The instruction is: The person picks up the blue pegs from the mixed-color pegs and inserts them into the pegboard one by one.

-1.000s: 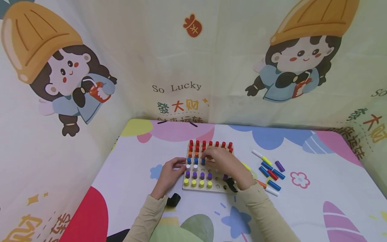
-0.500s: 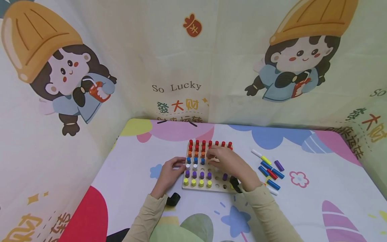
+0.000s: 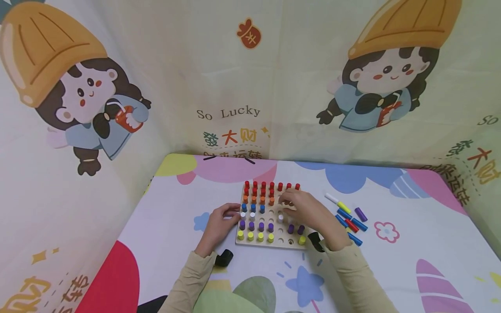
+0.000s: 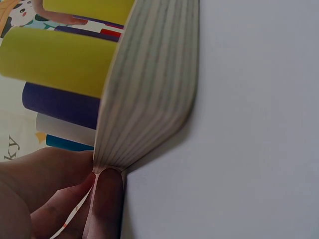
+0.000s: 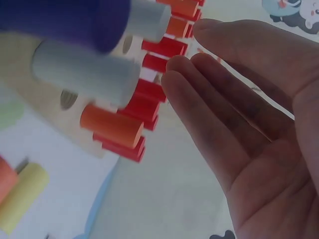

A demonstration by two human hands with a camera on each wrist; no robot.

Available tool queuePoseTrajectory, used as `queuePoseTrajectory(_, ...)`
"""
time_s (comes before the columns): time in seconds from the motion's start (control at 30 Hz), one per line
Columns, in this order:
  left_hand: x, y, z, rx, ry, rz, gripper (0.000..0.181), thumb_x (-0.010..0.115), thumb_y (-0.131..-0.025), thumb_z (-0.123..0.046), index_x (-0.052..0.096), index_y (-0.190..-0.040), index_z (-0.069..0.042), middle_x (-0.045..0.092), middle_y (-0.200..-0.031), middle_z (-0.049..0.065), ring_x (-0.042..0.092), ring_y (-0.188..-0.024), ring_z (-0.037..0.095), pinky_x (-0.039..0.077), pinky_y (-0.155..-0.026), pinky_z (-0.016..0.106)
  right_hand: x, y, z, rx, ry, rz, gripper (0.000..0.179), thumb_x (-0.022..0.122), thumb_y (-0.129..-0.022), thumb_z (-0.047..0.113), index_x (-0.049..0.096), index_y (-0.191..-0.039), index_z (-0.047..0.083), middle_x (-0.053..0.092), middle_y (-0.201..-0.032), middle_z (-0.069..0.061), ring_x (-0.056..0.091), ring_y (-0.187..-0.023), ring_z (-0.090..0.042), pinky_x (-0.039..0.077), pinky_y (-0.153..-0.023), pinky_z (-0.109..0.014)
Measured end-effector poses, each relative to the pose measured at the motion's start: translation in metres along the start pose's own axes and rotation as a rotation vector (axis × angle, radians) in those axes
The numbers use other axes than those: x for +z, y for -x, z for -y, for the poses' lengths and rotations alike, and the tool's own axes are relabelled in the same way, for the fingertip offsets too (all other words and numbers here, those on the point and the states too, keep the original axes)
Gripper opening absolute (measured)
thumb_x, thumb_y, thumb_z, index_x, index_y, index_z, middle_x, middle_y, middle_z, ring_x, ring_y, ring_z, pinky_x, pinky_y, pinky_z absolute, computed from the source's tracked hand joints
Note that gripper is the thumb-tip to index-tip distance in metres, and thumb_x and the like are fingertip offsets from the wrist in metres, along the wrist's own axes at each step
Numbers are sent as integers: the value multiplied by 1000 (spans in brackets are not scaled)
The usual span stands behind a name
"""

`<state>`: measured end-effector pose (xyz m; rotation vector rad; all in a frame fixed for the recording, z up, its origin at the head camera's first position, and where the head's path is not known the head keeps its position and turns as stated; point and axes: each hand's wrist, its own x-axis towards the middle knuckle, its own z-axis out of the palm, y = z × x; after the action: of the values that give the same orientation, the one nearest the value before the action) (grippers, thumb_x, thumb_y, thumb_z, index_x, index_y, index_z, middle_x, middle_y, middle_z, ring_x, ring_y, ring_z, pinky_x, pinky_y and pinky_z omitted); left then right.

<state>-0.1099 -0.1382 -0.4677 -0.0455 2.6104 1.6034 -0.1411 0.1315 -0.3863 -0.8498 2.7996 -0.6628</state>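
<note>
Now: R hand (image 3: 309,211), qty 1, over far R part of pegboard (image 3: 286,235); fingers nearly straight, thumb apart, no peg seen btwn tips in R wrist view. Change, last sec.: hand has shifted R along orange row; 4th orange peg (image 3: 272,201) now shows clear of it. Reads as work going L to R, peg by peg; whether putting in or just pressing, can't tell.

L hand (image 3: 220,224), qty 1: thumb & fingers pinch board's L edge, prob. to steady it.

Pegboard: light wood, striped side, flat on desk (image 3: 385,204) btwn hands; pegs upright. Rows, far to near: red pegs (image 3: 264,185), 2 rows, partly hidden; orange, 4 at L + 1 at R end (R wrist view); blue pegs (image 3: 253,208), 3 seen; white pegs (image 3: 252,216), 2 at L, more at R; purple pegs (image 3: 261,226), 4 + 2; yellow pegs (image 3: 261,237), 4 + 1. Bare holes mostly mid to R.

Loose pegs (image 3: 352,224), mixed cols., lying R of board.
</note>
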Motion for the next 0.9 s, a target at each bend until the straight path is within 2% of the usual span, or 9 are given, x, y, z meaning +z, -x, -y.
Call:
queuePoseTrajectory(0.33, 1, -1, 2, -2, -17, -3, 31, 66, -94, -16, 66, -124, -10, 72, -114, 6, 68, -101, 18, 57, -87, 36, -4, 14, -16, -24, -11, -53, 24, 78, -84, 8, 71, -106, 8, 69, -99, -3, 65, -88, -17, 58, -80, -35)
queuePoseTrajectory(0.57, 1, -2, 2, -11, -12, -1, 30, 66, -94, -16, 66, -124, -11, 72, -114, 5, 68, -101, 18, 56, -87, 36, -5, 22, -27, 10, -21, -69, 21, 78, -84, 9, 71, -104, 7, 67, -97, -2, 66, -91, -19, 58, -82, -38)
queuePoseTrajectory(0.9, 1, -1, 0, -10, -16, -3, 30, 66, -94, -15, 66, -124, -10, 71, -115, 6, 68, -101, 18, 57, -87, 36, -9, 34, -43, 1, -26, -124, 20, 77, -83, 2, 71, -102, 5, 69, -98, -5, 67, -91, -22, 58, -82, -42)
